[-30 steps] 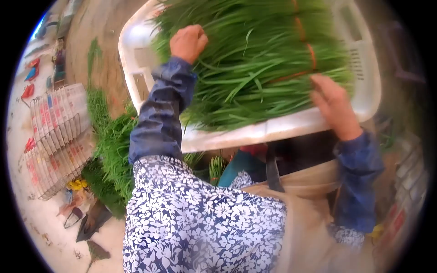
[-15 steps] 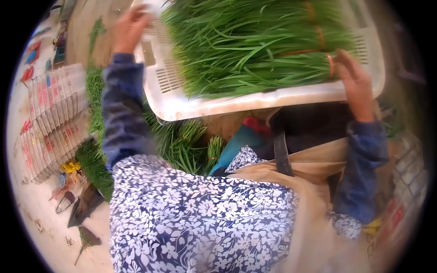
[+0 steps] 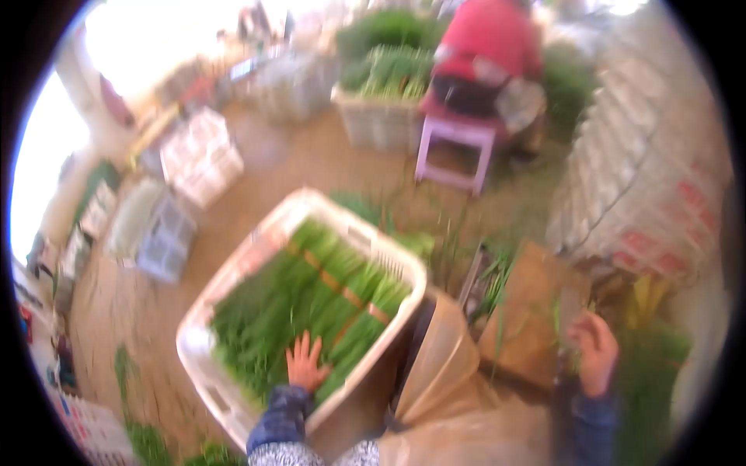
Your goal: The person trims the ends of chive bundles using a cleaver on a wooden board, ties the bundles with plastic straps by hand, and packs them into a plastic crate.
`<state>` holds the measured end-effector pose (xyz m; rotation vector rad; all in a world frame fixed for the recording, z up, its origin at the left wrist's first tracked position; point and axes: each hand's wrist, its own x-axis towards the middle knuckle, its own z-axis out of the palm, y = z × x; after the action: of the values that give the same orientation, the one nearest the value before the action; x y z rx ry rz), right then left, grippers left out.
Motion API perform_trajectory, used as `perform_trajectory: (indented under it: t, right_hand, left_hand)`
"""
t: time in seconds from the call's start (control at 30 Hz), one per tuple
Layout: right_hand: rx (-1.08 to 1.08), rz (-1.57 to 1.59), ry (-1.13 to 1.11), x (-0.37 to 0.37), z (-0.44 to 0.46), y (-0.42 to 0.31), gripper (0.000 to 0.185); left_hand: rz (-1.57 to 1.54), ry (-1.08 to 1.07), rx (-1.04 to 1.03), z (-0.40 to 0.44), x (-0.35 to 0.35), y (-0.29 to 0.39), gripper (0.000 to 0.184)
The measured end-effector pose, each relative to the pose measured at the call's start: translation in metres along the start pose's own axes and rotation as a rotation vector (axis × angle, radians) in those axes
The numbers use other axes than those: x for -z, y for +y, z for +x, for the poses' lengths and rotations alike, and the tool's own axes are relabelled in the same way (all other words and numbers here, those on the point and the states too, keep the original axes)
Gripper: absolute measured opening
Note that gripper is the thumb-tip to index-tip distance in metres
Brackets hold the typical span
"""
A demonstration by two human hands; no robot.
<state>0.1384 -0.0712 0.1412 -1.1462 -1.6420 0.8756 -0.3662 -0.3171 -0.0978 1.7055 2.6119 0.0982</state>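
Observation:
A white plastic crate holds bundles of long green chives, tied with orange bands. My left hand lies flat on the chives at the crate's near side, its fingers spread. Out to the right, away from the crate, is my right hand, its fingers loosely bent and a little blurred. Nothing shows in it. Below it and to the left is a tan apron over my lap.
Ahead, a person in red is at a pink stool, beside a crate of greens. Stacked crates rise on the right. A white crate and a bluish crate are on the floor at left.
The view has swung up and out to the room. My left hand has gone from the crate's far left edge onto the chives; my right hand has left the chive bundle and moved rightward.

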Motion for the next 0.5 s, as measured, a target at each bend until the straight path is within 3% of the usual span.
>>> perform_trajectory:
  t: [0.17, 0.23, 0.3, 0.37, 0.4, 0.43, 0.47, 0.5]
  right_hand:
    - [-0.125, -0.149, 0.581, 0.129, -0.043, 0.071, 0.028]
    - [-0.130, -0.125, 0.686, 0.200, -0.137, 0.092, 0.029]
    - [-0.382, -0.133, 0.722, 0.217, -0.182, 0.125, 0.032]
    - [-0.461, 0.032, 0.869, 0.197, -0.265, 0.094, 0.036]
    - [-0.714, -0.443, 0.771, 0.183, -0.252, 0.049, 0.036]
    - [-0.411, -0.993, 0.551, 0.177, -0.281, 0.071, 0.036]
    - [-0.904, -0.339, 0.755, 0.164, -0.275, 0.070, 0.035]
    - [-0.868, -0.359, 0.706, 0.158, -0.289, 0.125, 0.032]
  left_hand:
    - [0.011, -0.126, 0.002, -0.001, -0.018, 0.003, 0.076]
    - [0.116, -0.113, -0.040, -0.060, 0.011, 0.004, 0.075]
    - [0.173, -0.164, -0.039, -0.071, 0.029, -0.019, 0.073]
    - [0.248, -0.351, -0.115, -0.085, 0.026, -0.059, 0.078]
    - [0.334, -0.649, 0.135, -0.076, 0.057, -0.034, 0.068]
    - [0.359, -0.571, 0.122, -0.061, 0.050, -0.029, 0.067]
    - [0.336, -0.429, 0.039, -0.053, 0.053, -0.037, 0.066]
    - [0.356, -0.467, -0.060, -0.045, 0.052, -0.040, 0.066]
